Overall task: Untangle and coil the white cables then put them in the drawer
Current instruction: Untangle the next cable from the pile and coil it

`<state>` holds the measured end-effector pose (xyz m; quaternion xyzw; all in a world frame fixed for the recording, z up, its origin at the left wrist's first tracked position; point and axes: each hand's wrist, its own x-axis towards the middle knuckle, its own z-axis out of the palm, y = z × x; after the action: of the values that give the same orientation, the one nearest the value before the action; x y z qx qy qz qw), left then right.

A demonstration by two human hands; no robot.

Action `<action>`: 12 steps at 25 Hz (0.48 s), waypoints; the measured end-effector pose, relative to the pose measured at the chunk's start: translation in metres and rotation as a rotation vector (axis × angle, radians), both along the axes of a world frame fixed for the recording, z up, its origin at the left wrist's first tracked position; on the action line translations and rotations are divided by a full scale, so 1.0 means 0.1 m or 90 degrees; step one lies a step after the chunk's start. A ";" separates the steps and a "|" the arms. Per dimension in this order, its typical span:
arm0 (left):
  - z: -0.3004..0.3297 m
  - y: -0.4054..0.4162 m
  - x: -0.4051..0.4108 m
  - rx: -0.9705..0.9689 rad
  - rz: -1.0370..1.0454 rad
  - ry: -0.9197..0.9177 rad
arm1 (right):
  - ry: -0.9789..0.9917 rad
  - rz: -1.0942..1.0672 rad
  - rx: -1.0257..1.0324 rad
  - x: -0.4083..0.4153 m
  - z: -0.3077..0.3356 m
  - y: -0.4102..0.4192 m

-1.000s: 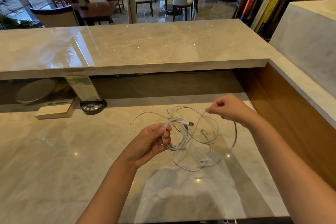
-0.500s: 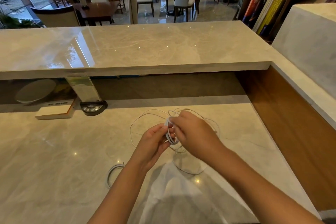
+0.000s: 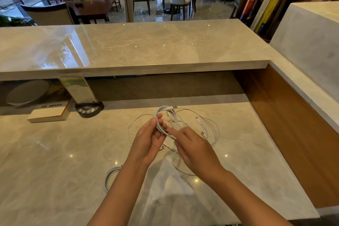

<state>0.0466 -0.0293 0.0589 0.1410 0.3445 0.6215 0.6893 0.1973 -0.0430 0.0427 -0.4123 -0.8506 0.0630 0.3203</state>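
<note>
**White cables mid-untangle over marble desk**

White cables (image 3: 185, 124) hang in a loose tangle just above the desk (image 3: 55, 152), at centre. Left hand (image 3: 148, 141) grips a bundled coil of several turns, thumb on the near side, fingers curled round it; the coil's loop rises toward 12 o'clock from the fist. Right hand (image 3: 196, 150) sits just beside it at 4 o'clock, fingertips closing on a strand where it leaves the coil; whether it fully pinches, can't tell. Slack loops spill toward 2–3 o'clock, right-hand side, so the right hand is nearer the free length & likely feeds the next turn. Plug ends (image 3: 197, 118) dangle in that slack. Cords look thin, smooth, rubbery, limp; desk is glossy pale stone w/ veining. A second coil (image 3: 110, 176) lies flat on the desk at 7 o'clock, partly hidden by the left forearm. No drawer in view.
</note>
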 end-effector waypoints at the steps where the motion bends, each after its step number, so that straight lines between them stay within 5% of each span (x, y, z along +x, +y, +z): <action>1: 0.00 0.03 -0.03 0.004 0.018 -0.018 | 0.012 0.011 0.011 0.08 -0.03 0.03; 4: -0.01 0.06 -0.11 0.025 0.037 -0.031 | -0.069 -0.049 0.026 0.36 -0.07 0.14; 6: -0.02 0.06 -0.08 0.033 0.023 -0.034 | -0.093 -0.147 -0.088 0.45 -0.05 0.19; 9: -0.07 0.04 0.02 0.023 -0.012 -0.043 | 0.143 -0.251 -0.437 0.46 -0.02 0.22; 12: -0.12 0.00 0.10 0.005 -0.053 -0.039 | 0.382 -0.362 -0.511 0.44 -0.01 0.34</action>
<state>0.0570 -0.0297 0.0468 0.1388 0.3143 0.5977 0.7244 0.2412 -0.0094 0.0420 -0.6779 -0.4879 0.4064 0.3706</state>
